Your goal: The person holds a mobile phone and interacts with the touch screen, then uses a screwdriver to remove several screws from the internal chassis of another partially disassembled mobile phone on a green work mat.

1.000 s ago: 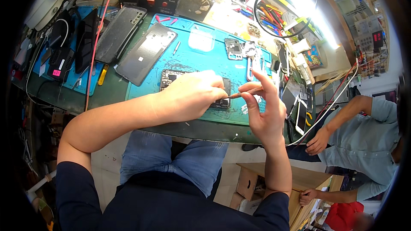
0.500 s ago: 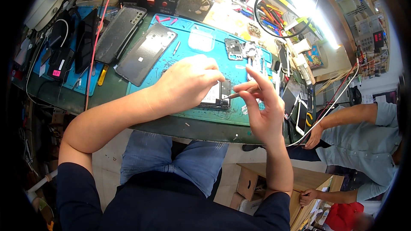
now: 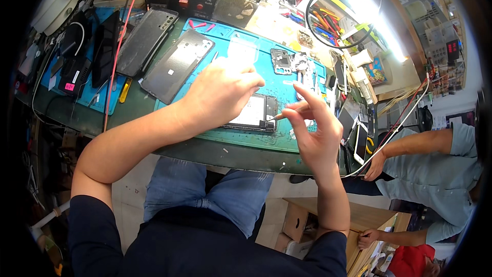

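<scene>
An opened phone [image 3: 259, 118] lies on the blue-green work mat [image 3: 241, 138] in front of me, its dark frame and pale inner part showing. My left hand [image 3: 221, 90] hovers over its left side with fingers curled together; whatever they may pinch is hidden. From the right, my right hand [image 3: 319, 129] pinches a slim pointed tool [image 3: 278, 117] between thumb and fingers. Its tip is at the phone's lower right corner. I cannot make out whether it is a screwdriver or tweezers. A detached dark back cover [image 3: 177, 66] rests left of my left hand.
Another dark phone shell [image 3: 147, 41] and a yellow-handled tool [image 3: 124, 90] lie at left. A clear tray [image 3: 245, 48] and a phone part [image 3: 281, 61] sit at the back. A white phone [image 3: 361, 143] lies right. Another person's arm [image 3: 417, 141] reaches the bench's right edge.
My left hand has lifted a little up and away from the phone, uncovering more of it. My right hand keeps the tool's tip near the same corner, its fingers slightly shifted.
</scene>
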The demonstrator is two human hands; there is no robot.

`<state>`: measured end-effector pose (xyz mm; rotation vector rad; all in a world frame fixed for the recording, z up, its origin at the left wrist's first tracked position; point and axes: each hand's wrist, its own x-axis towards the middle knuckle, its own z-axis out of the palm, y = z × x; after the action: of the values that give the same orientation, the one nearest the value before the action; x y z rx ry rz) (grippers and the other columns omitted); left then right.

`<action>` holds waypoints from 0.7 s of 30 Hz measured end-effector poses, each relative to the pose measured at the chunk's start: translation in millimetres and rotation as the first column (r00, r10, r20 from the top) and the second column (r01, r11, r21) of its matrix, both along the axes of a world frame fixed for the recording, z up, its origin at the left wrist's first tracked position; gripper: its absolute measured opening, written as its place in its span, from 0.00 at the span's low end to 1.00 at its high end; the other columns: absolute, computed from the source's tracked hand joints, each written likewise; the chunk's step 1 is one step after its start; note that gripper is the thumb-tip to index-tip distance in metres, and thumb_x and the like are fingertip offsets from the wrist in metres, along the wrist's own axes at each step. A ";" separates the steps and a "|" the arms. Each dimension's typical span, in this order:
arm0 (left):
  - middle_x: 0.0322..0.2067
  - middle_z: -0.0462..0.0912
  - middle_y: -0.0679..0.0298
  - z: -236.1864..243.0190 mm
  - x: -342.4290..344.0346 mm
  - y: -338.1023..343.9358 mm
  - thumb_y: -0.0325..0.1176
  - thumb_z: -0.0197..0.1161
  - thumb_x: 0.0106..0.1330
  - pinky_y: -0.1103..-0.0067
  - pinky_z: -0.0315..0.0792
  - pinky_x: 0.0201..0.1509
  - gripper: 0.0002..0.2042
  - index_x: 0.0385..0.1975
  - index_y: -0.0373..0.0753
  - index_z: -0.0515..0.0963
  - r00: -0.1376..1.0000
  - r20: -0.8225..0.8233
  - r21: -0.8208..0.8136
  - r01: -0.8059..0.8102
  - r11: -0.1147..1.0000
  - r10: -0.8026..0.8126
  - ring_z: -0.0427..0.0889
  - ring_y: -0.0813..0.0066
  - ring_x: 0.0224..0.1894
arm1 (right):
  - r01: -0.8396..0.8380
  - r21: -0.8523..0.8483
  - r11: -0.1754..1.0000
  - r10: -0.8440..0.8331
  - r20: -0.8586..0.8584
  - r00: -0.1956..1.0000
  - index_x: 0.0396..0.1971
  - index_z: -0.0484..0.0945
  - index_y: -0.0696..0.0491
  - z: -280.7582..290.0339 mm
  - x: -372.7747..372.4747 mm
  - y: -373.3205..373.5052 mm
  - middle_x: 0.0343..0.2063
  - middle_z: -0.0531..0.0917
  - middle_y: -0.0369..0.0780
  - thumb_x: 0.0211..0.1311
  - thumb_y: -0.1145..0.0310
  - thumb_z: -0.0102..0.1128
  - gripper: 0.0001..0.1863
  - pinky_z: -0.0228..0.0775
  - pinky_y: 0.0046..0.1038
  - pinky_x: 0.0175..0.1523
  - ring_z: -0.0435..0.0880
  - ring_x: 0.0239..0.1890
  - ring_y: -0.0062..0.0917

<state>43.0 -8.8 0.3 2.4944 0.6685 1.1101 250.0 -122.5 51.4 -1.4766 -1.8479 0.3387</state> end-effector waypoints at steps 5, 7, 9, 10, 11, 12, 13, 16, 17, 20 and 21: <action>0.35 0.84 0.61 -1.5 -1.4 1.0 0.24 0.66 0.60 0.66 0.75 0.45 0.07 0.37 0.36 0.85 0.999 -0.015 0.004 -0.028 1.000 0.028 0.83 0.59 0.41 | -0.045 0.089 0.995 0.051 -0.077 0.996 0.66 0.74 0.53 -0.4 -5.9 6.8 0.40 0.89 0.44 0.61 0.77 0.71 0.32 0.82 0.25 0.43 0.90 0.39 0.25; 0.35 0.84 0.62 -1.1 -1.7 1.3 0.24 0.66 0.61 0.67 0.75 0.45 0.07 0.37 0.37 0.85 0.999 -0.018 0.016 -0.035 0.999 0.035 0.83 0.59 0.41 | -0.026 0.031 0.999 0.025 0.029 0.999 0.67 0.73 0.53 -0.8 0.4 3.4 0.40 0.89 0.44 0.61 0.78 0.71 0.32 0.83 0.25 0.43 0.90 0.38 0.25; 0.35 0.84 0.62 0.0 -1.2 1.7 0.25 0.66 0.62 0.67 0.75 0.45 0.06 0.38 0.37 0.85 0.999 -0.022 0.024 -0.030 0.999 0.031 0.83 0.60 0.41 | -0.018 0.144 0.989 0.010 0.058 0.998 0.66 0.74 0.53 -1.7 -4.8 8.3 0.36 0.89 0.42 0.61 0.78 0.71 0.32 0.83 0.24 0.42 0.90 0.35 0.25; 0.36 0.84 0.62 -0.2 -1.8 2.2 0.25 0.66 0.62 0.67 0.75 0.45 0.06 0.38 0.37 0.85 0.999 -0.027 0.030 -0.043 0.999 0.043 0.83 0.60 0.41 | -0.019 0.130 0.991 0.017 0.015 1.000 0.66 0.74 0.52 -2.0 -6.3 8.3 0.35 0.89 0.42 0.61 0.78 0.71 0.32 0.83 0.24 0.42 0.90 0.35 0.25; 0.36 0.84 0.62 -0.3 -2.4 3.1 0.25 0.66 0.63 0.67 0.75 0.45 0.06 0.38 0.37 0.84 0.998 -0.032 0.036 -0.055 0.998 0.056 0.83 0.60 0.41 | -0.020 0.119 0.993 0.023 -0.026 0.999 0.66 0.73 0.52 -1.9 -7.4 8.8 0.34 0.89 0.42 0.62 0.78 0.70 0.32 0.83 0.24 0.42 0.91 0.35 0.25; 0.36 0.84 0.62 -0.3 -2.9 4.2 0.25 0.65 0.63 0.67 0.75 0.45 0.06 0.38 0.37 0.84 0.997 -0.037 0.042 -0.067 0.997 0.068 0.83 0.60 0.41 | -0.030 0.039 0.999 0.035 -0.124 0.992 0.67 0.73 0.52 -0.7 -7.2 5.5 0.35 0.89 0.42 0.63 0.78 0.69 0.32 0.83 0.25 0.42 0.91 0.36 0.25; 0.36 0.85 0.62 0.4 -3.4 5.2 0.26 0.65 0.64 0.67 0.75 0.46 0.05 0.38 0.37 0.84 0.996 -0.032 0.018 -0.082 0.996 0.082 0.83 0.59 0.41 | -0.048 -0.041 0.998 0.037 -0.221 0.975 0.67 0.72 0.52 0.4 -6.4 3.5 0.36 0.89 0.43 0.63 0.79 0.68 0.31 0.83 0.25 0.42 0.91 0.37 0.25; 0.37 0.85 0.61 4.2 -5.4 10.2 0.26 0.65 0.65 0.66 0.75 0.47 0.05 0.39 0.38 0.84 0.992 -0.022 -0.006 -0.125 0.992 0.125 0.83 0.58 0.42 | 0.016 0.014 1.000 -0.017 0.081 0.997 0.69 0.71 0.52 1.2 -1.6 3.7 0.37 0.89 0.43 0.66 0.82 0.64 0.31 0.83 0.26 0.42 0.90 0.37 0.24; 0.38 0.86 0.61 5.3 -6.2 12.9 0.27 0.65 0.65 0.66 0.75 0.47 0.06 0.39 0.38 0.84 0.990 -0.019 0.016 -0.139 0.990 0.140 0.83 0.58 0.42 | -0.007 -0.009 1.000 0.007 -0.022 1.000 0.69 0.70 0.52 1.7 -4.3 3.7 0.37 0.89 0.42 0.66 0.82 0.63 0.31 0.83 0.26 0.42 0.90 0.37 0.24; 0.39 0.86 0.61 8.0 -8.3 18.4 0.27 0.65 0.66 0.66 0.75 0.47 0.06 0.41 0.39 0.85 0.982 0.001 0.058 -0.187 0.981 0.188 0.83 0.57 0.42 | -0.078 -0.039 0.996 0.073 -0.103 0.992 0.70 0.69 0.51 4.2 -4.2 2.9 0.38 0.90 0.42 0.67 0.82 0.61 0.31 0.83 0.26 0.41 0.91 0.39 0.24; 0.39 0.86 0.61 8.5 -9.0 19.6 0.28 0.65 0.66 0.66 0.75 0.48 0.06 0.41 0.39 0.85 0.979 0.009 0.067 -0.204 0.977 0.204 0.83 0.57 0.43 | -0.051 -0.044 0.998 0.049 -0.048 0.998 0.70 0.69 0.51 4.1 -2.5 2.8 0.38 0.90 0.42 0.68 0.81 0.61 0.31 0.83 0.26 0.41 0.91 0.39 0.24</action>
<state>34.0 10.7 8.7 2.5247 0.9188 1.2249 247.5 -119.7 55.5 -1.4421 -1.8531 0.4389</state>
